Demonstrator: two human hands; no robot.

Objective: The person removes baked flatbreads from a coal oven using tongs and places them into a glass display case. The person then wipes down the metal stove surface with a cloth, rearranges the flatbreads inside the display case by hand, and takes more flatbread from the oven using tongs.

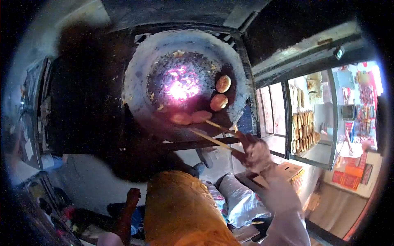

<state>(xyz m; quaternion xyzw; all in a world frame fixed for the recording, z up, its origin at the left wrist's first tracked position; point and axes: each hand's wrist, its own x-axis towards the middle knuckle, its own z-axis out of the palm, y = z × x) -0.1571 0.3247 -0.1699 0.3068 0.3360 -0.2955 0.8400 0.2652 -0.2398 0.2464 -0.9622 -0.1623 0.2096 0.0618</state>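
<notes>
My right hand (256,153) is closed around the handles of long tongs (215,140), whose two thin arms reach over the near right rim of a round clay oven (137,88). The tongs' tips are beside two flat round breads, one reddish (181,119) and one next to it (201,116). Two browned breads, an upper (223,84) and a lower (219,102), lie along the oven's right side. Glowing coals (180,84) burn in the middle. My left hand (133,196) hangs low at the left, its fingers curled, and holds nothing visible.
A glass case (332,119) at the right contains rows of bread (303,131). White sacks (242,199) lie on the floor below the oven. A cardboard box (288,169) stands near my right forearm. A dark surface (86,90) extends left of the oven.
</notes>
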